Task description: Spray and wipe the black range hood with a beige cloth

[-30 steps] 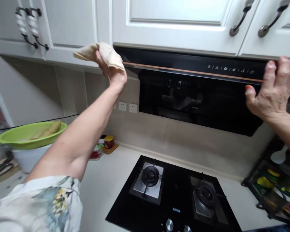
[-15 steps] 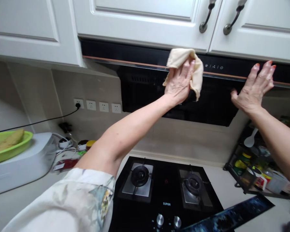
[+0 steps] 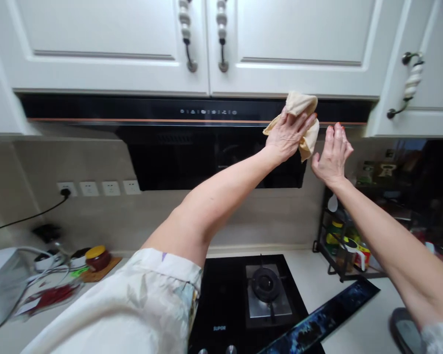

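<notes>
My left hand [image 3: 288,137] presses a beige cloth [image 3: 300,105] against the right end of the black range hood [image 3: 192,147], just under the white upper cabinets [image 3: 133,44]. The cloth bunches above and to the right of my fingers. My right hand [image 3: 332,155] is held flat, fingers up and apart, against the hood's right edge, a little to the right of the cloth. It holds nothing.
A black gas hob [image 3: 258,300] lies on the pale counter below. A wire rack with bottles [image 3: 343,246] stands at the right. A jar with a yellow lid [image 3: 96,256], wall sockets [image 3: 96,188] and a white appliance [image 3: 2,280] are at the left.
My left hand has swept the cloth from the hood's left end to its right end. The view has swung right, and my right hand now sits close beside the cloth.
</notes>
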Available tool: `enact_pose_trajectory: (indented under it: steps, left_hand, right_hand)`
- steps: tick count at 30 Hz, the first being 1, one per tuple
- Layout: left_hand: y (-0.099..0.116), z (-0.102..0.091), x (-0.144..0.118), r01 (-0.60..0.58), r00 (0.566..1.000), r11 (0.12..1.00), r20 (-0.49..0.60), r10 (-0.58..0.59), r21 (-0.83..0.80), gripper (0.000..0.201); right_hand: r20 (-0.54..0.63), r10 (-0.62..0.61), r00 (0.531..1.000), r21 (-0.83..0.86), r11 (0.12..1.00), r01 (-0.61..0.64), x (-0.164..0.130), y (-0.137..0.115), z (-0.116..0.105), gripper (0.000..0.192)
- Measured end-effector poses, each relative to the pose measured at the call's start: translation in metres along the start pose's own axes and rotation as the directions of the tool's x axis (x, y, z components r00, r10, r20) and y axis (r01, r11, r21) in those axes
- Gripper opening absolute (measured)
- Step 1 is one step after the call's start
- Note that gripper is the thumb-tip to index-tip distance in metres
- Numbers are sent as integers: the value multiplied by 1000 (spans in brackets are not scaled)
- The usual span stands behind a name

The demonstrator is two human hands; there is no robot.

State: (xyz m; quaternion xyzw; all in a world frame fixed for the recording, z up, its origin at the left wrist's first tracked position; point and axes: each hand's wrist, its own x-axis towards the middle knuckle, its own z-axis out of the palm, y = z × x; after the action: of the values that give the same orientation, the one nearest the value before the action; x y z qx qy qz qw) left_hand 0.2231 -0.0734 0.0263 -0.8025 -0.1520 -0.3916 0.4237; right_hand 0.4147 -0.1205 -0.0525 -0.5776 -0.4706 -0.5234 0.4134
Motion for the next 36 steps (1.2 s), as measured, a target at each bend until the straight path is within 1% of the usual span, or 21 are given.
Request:
enact_pose_trajectory:
  steps: [3, 5, 6, 8, 11, 13, 15, 17, 18, 19, 20, 22, 23, 24, 25, 27, 29, 31, 32, 34, 36]
  left_hand:
    - [46, 9, 44, -51, 999, 999, 17, 51, 12, 63]
    - [69, 14, 66, -54, 998, 999, 31, 54, 2, 63]
    - [77, 16, 74, -50, 998, 999, 43, 50, -5, 63]
    - [84, 19, 82, -45, 997, 999, 63, 46, -16, 63]
    - [75, 16, 80, -79, 995, 996, 63, 81, -37, 62]
    - [59, 10, 67, -89, 994, 994, 60, 92, -62, 63]
    - [35, 2, 45, -40, 997, 994, 61, 46, -98, 66]
    - [3, -8, 12, 85, 995, 986, 63, -76, -144, 67]
    - [-15, -13, -8, 167, 985, 974, 68, -158, -151, 67]
    - [-35, -20, -30, 263, 964, 954, 73, -255, -143, 66]
    - [-55, -26, -53, 359, 933, 925, 91, -349, -128, 66]
    - [-97, -40, -97, 502, 865, 861, 48, -500, -78, 67]
    - [-115, -47, -117, 544, 839, 837, 2, -545, -52, 67]
    - [-131, -52, -134, 562, 826, 827, -32, -562, -25, 67]
    - [-143, -57, -147, 558, 829, 830, -42, -558, 0, 67]
    - [-155, -61, -160, 563, 823, 827, -87, -561, -1, 64]
    - [-150, -57, -156, 546, 831, 837, -99, -547, -42, 64]
    - [-130, -45, -135, 504, 858, 860, -67, -509, -76, 63]
    - [-117, -38, -118, 472, 879, 878, -36, -475, -81, 63]
    - [-82, -22, -76, 399, 917, 915, 18, -399, -68, 65]
    - [-41, -8, -25, 251, 967, 964, 76, -244, -86, 66]
  right_hand:
    - [23, 39, 999, 8, 999, -39, -18, 30, -4, 93]
    - [40, 51, 998, 18, 999, -52, -29, 44, -8, 90]
    - [42, 56, 998, 24, 998, -57, -33, 50, -10, 88]
    - [36, 57, 998, 40, 998, -58, -38, 58, -12, 86]
    - [26, 32, 999, 70, 997, -34, -39, 63, -10, 86]
    - [22, 12, 1000, 79, 997, -14, -36, 60, -7, 85]
    - [29, -5, 1000, 80, 997, 3, -35, 55, -5, 84]
    - [51, -12, 999, 76, 997, 8, -36, 49, -3, 84]
    - [63, -11, 998, 73, 997, 6, -36, 46, -3, 84]
    - [75, -9, 997, 69, 998, 3, -36, 45, -3, 84]
    - [82, -6, 997, 66, 998, 1, -36, 45, -3, 84]
    - [84, -8, 996, 61, 998, 3, -29, 49, -6, 84]
    - [79, -9, 997, 58, 998, 4, -23, 54, -10, 83]
    - [73, -6, 997, 52, 999, 2, -15, 59, -15, 82]
    - [67, 4, 998, 42, 999, -7, -6, 66, -21, 82]
    - [67, 38, 997, 13, 999, -39, 16, 79, -33, 82]
    - [90, 59, 994, -17, 998, -58, 35, 92, -42, 84]
    - [122, 44, 991, -38, 999, -40, 49, 100, -44, 90]
    - [134, 28, 991, -43, 999, -23, 52, 103, -43, 93]
    - [139, 6, 990, -51, 999, 1, 56, 104, -38, 94]
    - [113, 15, 994, -53, 999, -9, 56, 104, -31, 89]
